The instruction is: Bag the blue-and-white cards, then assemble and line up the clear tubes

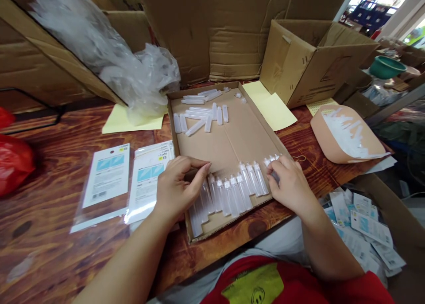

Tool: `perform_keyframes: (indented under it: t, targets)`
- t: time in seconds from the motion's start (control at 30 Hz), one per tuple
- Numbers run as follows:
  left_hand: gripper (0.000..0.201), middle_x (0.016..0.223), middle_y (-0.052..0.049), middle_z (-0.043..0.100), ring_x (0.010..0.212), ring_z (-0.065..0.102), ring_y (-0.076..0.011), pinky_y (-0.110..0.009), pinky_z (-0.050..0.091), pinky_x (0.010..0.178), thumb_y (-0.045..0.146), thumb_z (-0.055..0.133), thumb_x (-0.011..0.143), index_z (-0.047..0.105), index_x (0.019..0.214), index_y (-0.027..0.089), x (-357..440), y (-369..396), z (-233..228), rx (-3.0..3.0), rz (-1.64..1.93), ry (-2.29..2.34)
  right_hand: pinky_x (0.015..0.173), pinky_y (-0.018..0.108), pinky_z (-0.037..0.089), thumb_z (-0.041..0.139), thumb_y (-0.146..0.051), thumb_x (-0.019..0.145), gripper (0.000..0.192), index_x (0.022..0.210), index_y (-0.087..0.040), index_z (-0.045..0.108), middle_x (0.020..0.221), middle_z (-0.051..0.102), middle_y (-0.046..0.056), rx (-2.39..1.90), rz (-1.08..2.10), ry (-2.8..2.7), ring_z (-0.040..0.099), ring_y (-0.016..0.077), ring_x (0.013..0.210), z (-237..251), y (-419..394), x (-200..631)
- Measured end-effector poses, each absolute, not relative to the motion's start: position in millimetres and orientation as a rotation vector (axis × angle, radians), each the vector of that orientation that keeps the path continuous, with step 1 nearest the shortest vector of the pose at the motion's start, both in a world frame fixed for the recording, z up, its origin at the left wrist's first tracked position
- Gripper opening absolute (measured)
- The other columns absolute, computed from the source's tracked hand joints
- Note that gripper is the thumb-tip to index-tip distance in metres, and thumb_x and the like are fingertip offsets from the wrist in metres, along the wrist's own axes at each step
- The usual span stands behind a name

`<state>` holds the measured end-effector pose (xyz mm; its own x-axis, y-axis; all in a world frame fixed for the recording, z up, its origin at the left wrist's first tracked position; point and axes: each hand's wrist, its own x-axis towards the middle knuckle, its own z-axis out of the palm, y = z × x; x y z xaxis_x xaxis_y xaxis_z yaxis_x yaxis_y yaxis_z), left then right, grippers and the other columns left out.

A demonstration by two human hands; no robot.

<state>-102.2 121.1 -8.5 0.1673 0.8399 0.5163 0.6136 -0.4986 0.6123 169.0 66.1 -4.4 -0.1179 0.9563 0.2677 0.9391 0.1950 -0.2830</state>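
Both hands rest at the near edge of a shallow cardboard tray (pixel 247 131) on the wooden table (pixel 59 162). The left hand (pixel 177 186) lies with its fingers curled loosely over the left end of a row of small clear plastic bottles (pixel 232 191), touching them without clearly gripping any one. The right hand (pixel 289 184) is bent over the right end of the same row, its fingertips closed around a bottle or two; how firm that hold is I cannot tell. The bottles lie side by side with their caps pointing away from the person, along the tray's near edge. A second loose cluster of bottles (pixel 202 111) sits at the tray's far left corner. Just left of the tray, two printed packets (pixel 126 180) lie flat on the table. Behind them is a crumpled clear plastic bag (pixel 133 69) on a yellow sheet (pixel 133 120). At the far right edge stands an open cardboard box (pixel 315 60), with a peach-coloured tray (pixel 345 133) near it. More packets (pixel 365 233) lie heaped below the table's right corner.
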Motion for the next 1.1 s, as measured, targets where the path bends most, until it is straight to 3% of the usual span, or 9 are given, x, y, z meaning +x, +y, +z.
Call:
perform_keyframes:
  t: [0.23,0.37,0.63,0.87,1.1]
  targets:
    - [0.014,0.076,0.0,0.071,0.073,0.066,-0.0175,-0.035,0.048,0.076,0.029,0.064,0.091,0.07,0.08,0.023,-102.0,119.1,-5.9,2.191,1.232,1.412,0.08,0.037,0.038,0.049,-0.025,0.095,0.019,0.09,-0.018,0.066,0.087,0.068,0.006,-1.787,0.136,-2.08,0.063,0.0226,0.084,-0.9,65.3,161.5]
    - [0.016,0.076,-0.001,0.072,0.074,0.065,-0.0183,-0.037,0.048,0.077,0.031,0.063,0.091,0.07,0.079,0.023,-101.4,118.2,-4.0,2.187,1.208,1.434,0.079,0.039,0.038,0.055,-0.035,0.09,0.021,0.098,-0.016,0.061,0.086,0.069,0.008,-1.874,0.112,-2.161,0.063,0.025,0.082,8.1,66.1,146.6]
    - [0.018,0.076,-0.001,0.072,0.075,0.065,-0.0194,-0.039,0.048,0.081,0.034,0.061,0.09,0.07,0.079,0.024,-101.1,116.9,-0.9,2.17,1.134,1.468,0.082,0.04,0.038,0.054,-0.025,0.085,0.01,0.092,-0.018,0.056,0.095,0.06,0.012,-1.896,-0.056,-2.202,0.057,0.0278,0.092,3.8,73.0,134.5]
    - [0.018,0.074,-0.001,0.07,0.074,0.064,-0.0191,-0.038,0.046,0.081,0.033,0.062,0.091,0.071,0.08,0.023,-100.2,115.4,-0.3,2.18,1.144,1.442,0.086,0.037,0.033,0.047,-0.01,0.089,0.019,0.088,-0.019,0.064,0.092,0.061,0.007,-1.72,0.189,-2.264,0.058,0.0226,0.09,2.1,77.3,137.5]
    - [0.018,0.073,-0.001,0.068,0.075,0.063,-0.02,-0.038,0.046,0.08,0.032,0.06,0.091,0.069,0.078,0.023,-100.2,114.4,2.4,2.176,1.15,1.435,0.086,0.041,0.034,0.05,-0.028,0.093,0.019,0.094,-0.017,0.066,0.093,0.072,0.009,-1.833,0.211,-2.255,0.064,0.0246,0.088,12.6,75.6,125.4]
